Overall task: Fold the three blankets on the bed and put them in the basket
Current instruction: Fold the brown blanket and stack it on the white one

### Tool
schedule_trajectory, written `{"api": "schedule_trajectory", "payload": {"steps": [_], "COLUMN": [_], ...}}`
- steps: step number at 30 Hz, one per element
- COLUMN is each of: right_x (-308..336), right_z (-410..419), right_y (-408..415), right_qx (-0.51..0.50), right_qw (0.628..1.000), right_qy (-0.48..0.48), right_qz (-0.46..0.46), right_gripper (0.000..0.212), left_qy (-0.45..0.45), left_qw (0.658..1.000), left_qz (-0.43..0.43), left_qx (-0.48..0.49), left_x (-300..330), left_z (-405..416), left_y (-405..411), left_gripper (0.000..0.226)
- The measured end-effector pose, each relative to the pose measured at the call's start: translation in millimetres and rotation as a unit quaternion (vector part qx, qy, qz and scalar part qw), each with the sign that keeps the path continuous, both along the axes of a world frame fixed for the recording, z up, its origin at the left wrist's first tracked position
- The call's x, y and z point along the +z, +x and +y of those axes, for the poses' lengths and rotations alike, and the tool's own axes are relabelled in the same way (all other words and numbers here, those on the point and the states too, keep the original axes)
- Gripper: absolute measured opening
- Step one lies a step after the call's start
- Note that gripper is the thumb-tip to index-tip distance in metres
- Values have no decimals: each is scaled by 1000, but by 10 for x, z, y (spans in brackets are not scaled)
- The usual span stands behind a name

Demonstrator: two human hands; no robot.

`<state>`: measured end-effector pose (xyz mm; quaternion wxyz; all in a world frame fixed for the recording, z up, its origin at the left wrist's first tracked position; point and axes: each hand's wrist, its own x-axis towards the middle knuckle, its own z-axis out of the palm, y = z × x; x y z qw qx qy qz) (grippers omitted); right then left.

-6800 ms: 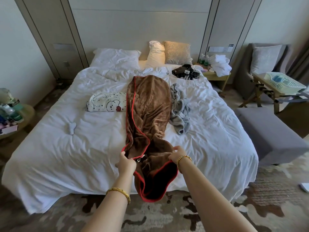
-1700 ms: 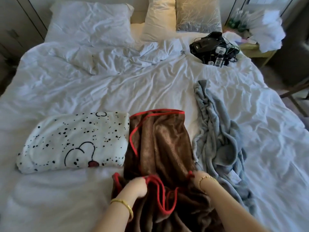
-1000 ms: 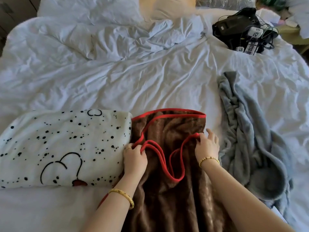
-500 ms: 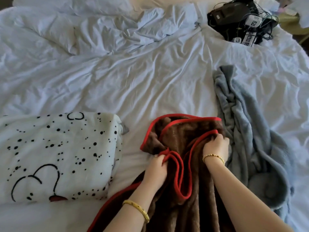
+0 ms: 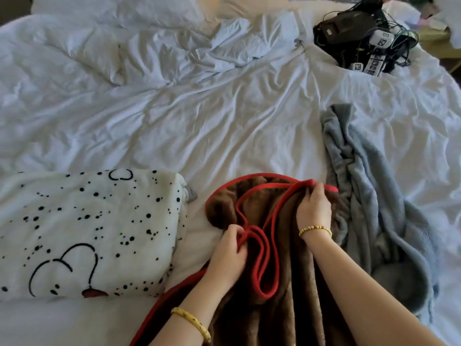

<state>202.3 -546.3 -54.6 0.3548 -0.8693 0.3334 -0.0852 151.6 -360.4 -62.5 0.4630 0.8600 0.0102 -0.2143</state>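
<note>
Gripping the brown blanket (image 5: pixel 282 305) by its red trim, the left hand (image 5: pixel 228 255) and right hand (image 5: pixel 313 208) curl their fingers. White spotted blanket (image 5: pixel 87 233) lies left, grey blanket (image 5: pixel 374 196) right, on the bed (image 5: pixel 199 121).

Both bare forearms reached forward, each wrist wearing a gold bracelet. The left hand (image 5: pixel 228 255) pinched with curled fingers (image 5: pixel 237 229). The right hand (image 5: pixel 313 208) lay palm-down farther forward, fingers gripping.

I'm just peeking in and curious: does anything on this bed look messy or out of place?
Yes. A black tangle of cables and tagged devices sits on the white duvet, odd among bedding. The grey blanket lies crumpled and unfolded. The brown blanket is bunched, its red trim looping unevenly where the left hand and right hand grip it.
</note>
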Motion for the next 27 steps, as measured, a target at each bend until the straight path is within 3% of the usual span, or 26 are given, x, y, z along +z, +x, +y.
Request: {"api": "schedule_trajectory", "payload": {"steps": [3,5,7,9,11,14,16,18,22,25,27], "right_x": [-143,-196,-253,-315,-368,-394,-372,-305,38,516,897], "right_z": [-19,-30,-41,-49,-51,-51,-30,21,201,370,516], "right_y": [-62,-72,-73,-83,-108,-145,-162,-179,-195,-219,-281], "right_qx": [100,113,109,109,111,112,108,102,124,167,215], "right_qw": [988,987,987,985,983,983,984,986,982,977,972], "right_qy": [-1,16,26,25,21,27,24,27,91,53,23], "right_qz": [114,115,117,132,144,142,140,125,108,125,88], "right_gripper": [17,18,19,19,20,22,25,30,40,54,65], "left_qy": [-32,-19,-115,-204,-165,-78,5,82,192,188,165], "left_qw": [986,957,925,920,955,986,997,996,961,942,929], "left_qz": [34,27,56,110,132,126,79,-4,-197,-271,-296], "left_qx": [159,287,357,317,207,73,26,40,14,-70,-147], "left_x": [-62,-103,-160,-194,-235,-265,-249,-158,187,654,963], "left_z": [6,146,314,394,420,433,407,359,340,376,413], "left_y": [28,224,475,641,744,835,828,758,597,505,367], "left_gripper": [17,13,28,23,9,6,12,11,12,11,16]}}
